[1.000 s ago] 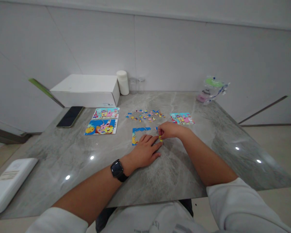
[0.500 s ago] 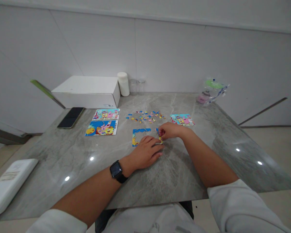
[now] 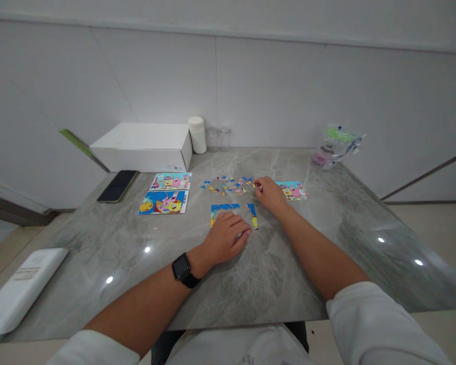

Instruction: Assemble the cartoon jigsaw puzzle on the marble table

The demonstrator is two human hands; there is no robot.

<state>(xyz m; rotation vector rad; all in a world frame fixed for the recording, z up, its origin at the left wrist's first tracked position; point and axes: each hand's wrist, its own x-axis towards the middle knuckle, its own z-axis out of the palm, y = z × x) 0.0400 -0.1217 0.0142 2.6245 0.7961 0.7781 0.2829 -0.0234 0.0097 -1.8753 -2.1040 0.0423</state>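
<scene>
My left hand (image 3: 230,235), with a black watch at its wrist, lies palm down over the lower part of a partly assembled jigsaw puzzle (image 3: 254,213). Its fingers are stretched out, and they hide some of the puzzle. Blue and yellow pieces form the puzzle's visible top and right edges. At the right end of a scatter of loose puzzle pieces (image 3: 239,191), my right hand (image 3: 270,195) has thumb and fingertips pinched on a small puzzle piece (image 3: 258,186), mostly covered by the fingers. A colourful cartoon picture card (image 3: 297,190) lies just behind that hand, partly hidden.
Left of the puzzle lie two cartoon picture sheets (image 3: 163,202) and a phone (image 3: 117,186). Behind them stand a white box (image 3: 140,158), a white bottle (image 3: 197,136) and two clear glasses (image 3: 225,139). A plastic bag (image 3: 336,147) sits back right; a white device (image 3: 26,284) is front left.
My right hand has left the puzzle's right edge and moved up to the loose pieces. The puzzle's right edge now shows pieces in place. My left hand has drawn back slightly.
</scene>
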